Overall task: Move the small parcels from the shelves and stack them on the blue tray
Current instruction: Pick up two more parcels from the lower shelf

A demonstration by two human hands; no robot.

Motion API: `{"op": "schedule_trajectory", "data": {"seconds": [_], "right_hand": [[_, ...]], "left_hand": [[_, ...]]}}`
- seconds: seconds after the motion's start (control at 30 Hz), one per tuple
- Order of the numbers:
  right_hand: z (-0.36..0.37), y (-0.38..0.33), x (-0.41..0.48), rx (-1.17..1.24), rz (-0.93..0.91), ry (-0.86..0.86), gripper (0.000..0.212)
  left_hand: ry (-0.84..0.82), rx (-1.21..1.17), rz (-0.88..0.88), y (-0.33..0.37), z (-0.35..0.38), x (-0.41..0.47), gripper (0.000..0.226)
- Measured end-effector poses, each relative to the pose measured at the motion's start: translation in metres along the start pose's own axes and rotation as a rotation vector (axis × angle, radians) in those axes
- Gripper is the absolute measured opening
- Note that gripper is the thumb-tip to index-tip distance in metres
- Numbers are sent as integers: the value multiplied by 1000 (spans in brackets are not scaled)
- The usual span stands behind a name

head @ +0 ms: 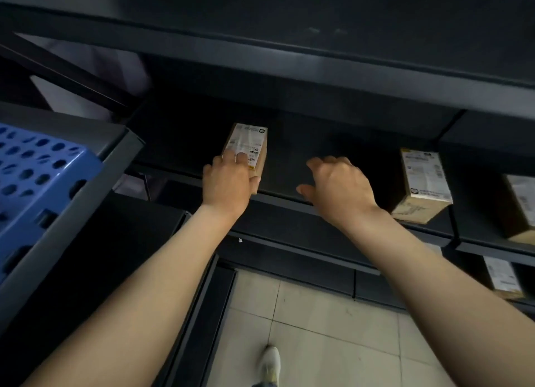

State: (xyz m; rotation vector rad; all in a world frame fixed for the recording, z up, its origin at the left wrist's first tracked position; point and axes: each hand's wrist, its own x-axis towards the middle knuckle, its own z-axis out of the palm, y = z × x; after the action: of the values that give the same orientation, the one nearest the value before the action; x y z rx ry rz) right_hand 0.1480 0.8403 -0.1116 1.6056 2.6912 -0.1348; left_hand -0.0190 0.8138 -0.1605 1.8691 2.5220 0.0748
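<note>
Presently, item by item.

Left hand (pixel 228 181): set over the near end of a small parcel (pixel 251 143), fingers across its labelled top, thumb hooked at the near edge. It grips from one end only.

Small parcel: brown carton with a white label, lying flat on the dark shelf (pixel 304 143), its near end at the shelf's front lip. As far as I can judge, it is not yet lifted.

Right hand (pixel 338 184): holds nothing. Its fingers are loosely curled, and it hovers over the shelf's front edge between this carton and the second parcel (pixel 422 184).

Second parcel: same shelf, well to the right, seemingly right at the lip. A third parcel (pixel 521 207) shows at the frame edge, and a fourth parcel (pixel 502 276) sits on a lower level.

Blue tray (pixel 34 178): perforated, off to my left, apart from the shelf, only partly in view.

Risks, as I judge them:
1. With an end grip, the carton's far weight may tip it out of my fingers once it clears the lip.
2. The grey rim (pixel 95 184) stands beside the tray, so a low carry leftward could clip it and jar the carton loose.
3. My free hand, reaching right, might nudge the second parcel off its edge.
4. The light is dim, so edges are hard to read and placement may be skewed.
</note>
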Motion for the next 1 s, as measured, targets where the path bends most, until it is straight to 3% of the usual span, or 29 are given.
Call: {"op": "schedule_trajectory", "data": {"seconds": [0.17,0.5,0.67,0.83,1.0], "right_hand": [[15,1,20,11,5,-40,48],[23,12,33,34,41,-101,49],[23,36,25,52,113,-89,47],[20,93,6,69,301,-46,50],[29,152,-1,12,442,-68,62]], "left_hand": [[-1,-2,-97,0,23,24,68],[-49,-175,-236,8,37,43,69],[8,-259,-205,42,15,30,77],[44,-327,-115,102,-5,11,77],[100,-296,-86,151,-10,-4,78]]}}
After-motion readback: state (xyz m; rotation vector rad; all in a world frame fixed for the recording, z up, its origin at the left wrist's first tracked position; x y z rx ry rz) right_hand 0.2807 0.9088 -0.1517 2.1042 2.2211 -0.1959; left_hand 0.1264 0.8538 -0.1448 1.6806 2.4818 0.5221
